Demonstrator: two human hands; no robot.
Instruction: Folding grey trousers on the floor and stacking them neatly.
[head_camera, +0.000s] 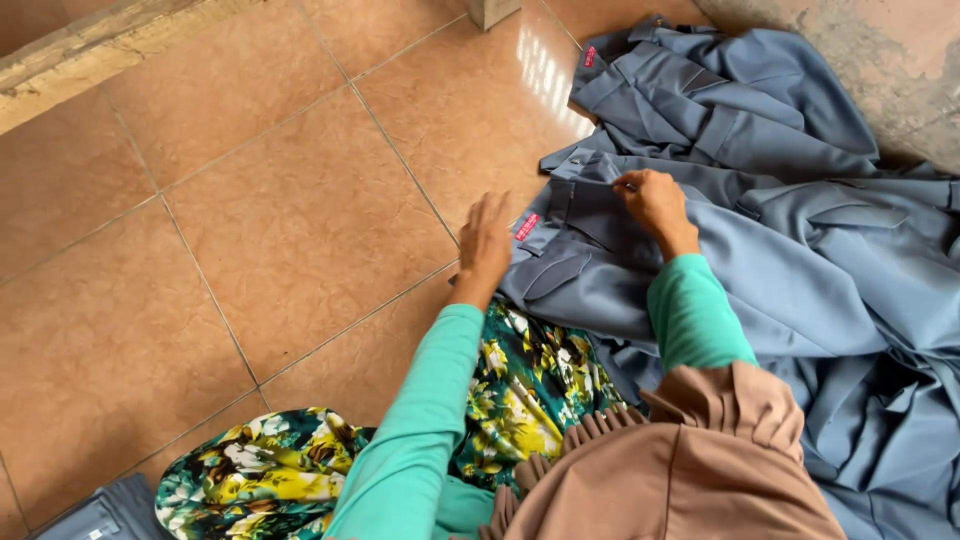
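Right hand pinches the trousers at the waistband; left hand lies flat, fingers spread — best smooth outward, keeping both edges even.

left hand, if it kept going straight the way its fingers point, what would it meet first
The left hand points up the picture along the edge of the blue-grey trousers. Ahead lies bare glossy terracotta floor tile; the way looks free, though depth is unclear.

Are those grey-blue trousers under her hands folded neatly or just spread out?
Spread out: the grey-blue trousers lie rumpled across the floor, waistband flat under both hands.
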